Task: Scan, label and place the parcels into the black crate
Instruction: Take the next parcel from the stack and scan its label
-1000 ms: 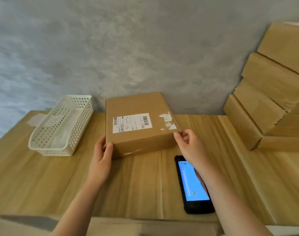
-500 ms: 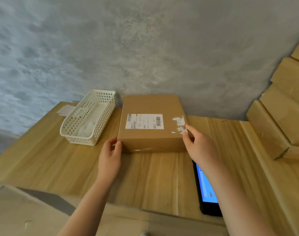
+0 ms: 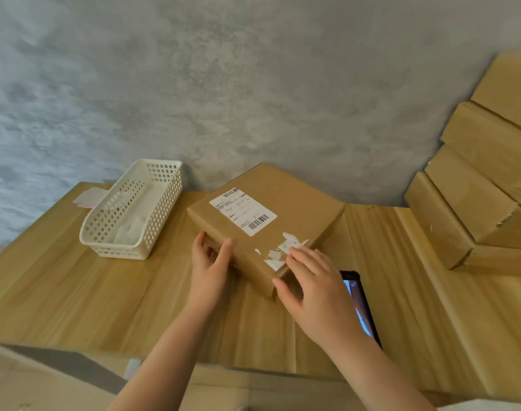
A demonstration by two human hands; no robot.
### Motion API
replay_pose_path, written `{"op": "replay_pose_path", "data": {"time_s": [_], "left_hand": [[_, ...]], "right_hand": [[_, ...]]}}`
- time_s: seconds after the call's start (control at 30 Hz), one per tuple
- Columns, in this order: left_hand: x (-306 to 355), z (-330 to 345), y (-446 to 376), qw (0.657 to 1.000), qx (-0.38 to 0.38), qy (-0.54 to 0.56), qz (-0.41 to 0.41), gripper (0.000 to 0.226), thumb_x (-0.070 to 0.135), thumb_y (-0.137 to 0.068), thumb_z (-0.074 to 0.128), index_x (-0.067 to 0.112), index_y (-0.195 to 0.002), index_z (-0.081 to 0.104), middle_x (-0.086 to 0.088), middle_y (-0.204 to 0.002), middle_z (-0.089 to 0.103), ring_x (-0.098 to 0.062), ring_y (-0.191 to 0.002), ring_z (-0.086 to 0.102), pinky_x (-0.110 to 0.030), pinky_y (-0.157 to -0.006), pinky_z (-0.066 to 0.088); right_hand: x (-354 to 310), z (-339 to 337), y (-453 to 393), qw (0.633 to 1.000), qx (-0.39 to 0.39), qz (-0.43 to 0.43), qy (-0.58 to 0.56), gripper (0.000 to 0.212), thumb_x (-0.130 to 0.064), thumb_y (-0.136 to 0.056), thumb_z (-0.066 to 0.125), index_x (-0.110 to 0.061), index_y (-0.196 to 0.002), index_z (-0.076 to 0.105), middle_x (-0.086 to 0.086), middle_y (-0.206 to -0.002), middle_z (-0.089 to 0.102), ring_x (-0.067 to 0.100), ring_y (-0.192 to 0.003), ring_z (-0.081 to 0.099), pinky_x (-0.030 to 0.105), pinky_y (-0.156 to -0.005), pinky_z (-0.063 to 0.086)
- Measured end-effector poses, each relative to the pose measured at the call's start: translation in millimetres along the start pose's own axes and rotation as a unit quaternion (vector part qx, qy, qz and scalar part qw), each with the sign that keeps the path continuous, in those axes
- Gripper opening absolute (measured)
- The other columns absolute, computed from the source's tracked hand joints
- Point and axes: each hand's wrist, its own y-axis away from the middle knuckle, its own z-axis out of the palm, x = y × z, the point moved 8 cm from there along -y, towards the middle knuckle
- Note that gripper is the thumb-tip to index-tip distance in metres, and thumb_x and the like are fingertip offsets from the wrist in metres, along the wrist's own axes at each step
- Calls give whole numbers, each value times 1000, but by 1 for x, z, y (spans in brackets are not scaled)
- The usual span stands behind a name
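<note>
A flat brown cardboard parcel (image 3: 271,221) with a white barcode label (image 3: 243,210) lies askew on the pale wooden table (image 3: 60,292), held between both hands. The left hand (image 3: 209,269) grips its near-left edge with thumb and fingers, while the right hand (image 3: 315,289) clasps its near corner, fingers spread on top. A white perforated plastic basket (image 3: 131,212) stands left of the left hand, and a black phone (image 3: 361,304) lies partly under the right hand.

Wooden counter (image 3: 75,292); on it: white basket (image 3: 134,212), parcel (image 3: 283,209), phone (image 3: 361,304), stacked boxes (image 3: 466,215) at right, paper slip (image 3: 88,197).

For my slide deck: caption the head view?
Both hands hold a labelled parcel on the table.
</note>
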Motion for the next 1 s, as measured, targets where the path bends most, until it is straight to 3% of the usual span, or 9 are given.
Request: {"op": "replay_pose_path", "data": {"time_s": [0.13, 0.27, 0.33, 0.4, 0.57, 0.73, 0.87, 1.0], "left_hand": [[3, 7, -31, 999, -24, -29, -18, 96, 58, -72, 72, 28, -153, 30, 5, -148, 36, -12, -129, 48, -38, -109, 43], [16, 21, -59, 993, -110, -35, -15, 75, 47, -78, 69, 31, -146, 43, 5, -137, 56, -13, -121, 57, -39, -106, 46], [19, 24, -71, 993, -112, -29, -29, 72, 42, -84, 68, 25, -148, 41, 4, -135, 59, -14, -119, 59, -36, -103, 47], [24, 26, -79, 994, -99, -21, -34, 54, 32, -95, 61, 20, -145, 44, 1, -131, 61, -14, -113, 62, -31, -93, 50], [36, 35, -99, 991, -125, -25, -36, 29, 26, -102, 49, 25, -130, 57, 0, -115, 70, -17, -104, 69, -33, -86, 55], [44, 41, -120, 986, -151, -67, -31, 31, 27, -104, 46, 26, -132, 58, -3, -116, 71, -20, -103, 70, -31, -82, 54], [44, 37, -126, 987, -125, -92, -34, 38, 36, -101, 49, 20, -135, 58, -2, -118, 71, -19, -106, 69, -30, -84, 54], [29, 17, -116, 991, -89, -90, -50, 55, 57, -96, 40, 23, -135, 59, 6, -127, 67, -14, -116, 62, -36, -103, 46]], "right_hand": [[-3, 7, 2, 998, -17, -40, -54, 45, -41, -95, 54, -14, -130, 63, -2, -139, 58, 13, -131, 51, 37, -116, 33], [-6, 15, -9, 995, -64, -72, -41, 48, -39, -94, 55, -19, -137, 57, -6, -146, 52, 11, -134, 46, 44, -120, 25], [-12, 25, -13, 991, -107, -82, -17, 57, -42, -93, 52, -21, -145, 47, -6, -154, 42, 10, -141, 36, 46, -122, 17], [-17, 35, -19, 986, -140, -92, 4, 64, -45, -93, 49, -21, -151, 37, -5, -160, 32, 11, -146, 27, 47, -123, 13], [-23, 42, -42, 980, -170, -107, -4, 63, -43, -94, 47, -22, -152, 34, -6, -162, 26, 9, -147, 23, 39, -122, 10], [-11, 41, -55, 970, -191, -83, -128, 54, -26, -97, 52, -22, -149, 41, -10, -159, 31, 2, -147, 19, 25, -123, 1], [3, 29, -46, 966, -160, -16, -204, 45, -16, -98, 51, -19, -143, 50, -12, -151, 42, -6, -141, 25, 8, -115, 11], [29, 8, -19, 969, -121, 53, -209, 37, -16, -97, 51, -22, -134, 57, -15, -133, 53, -6, -129, 41, 12, -107, 30]]}}
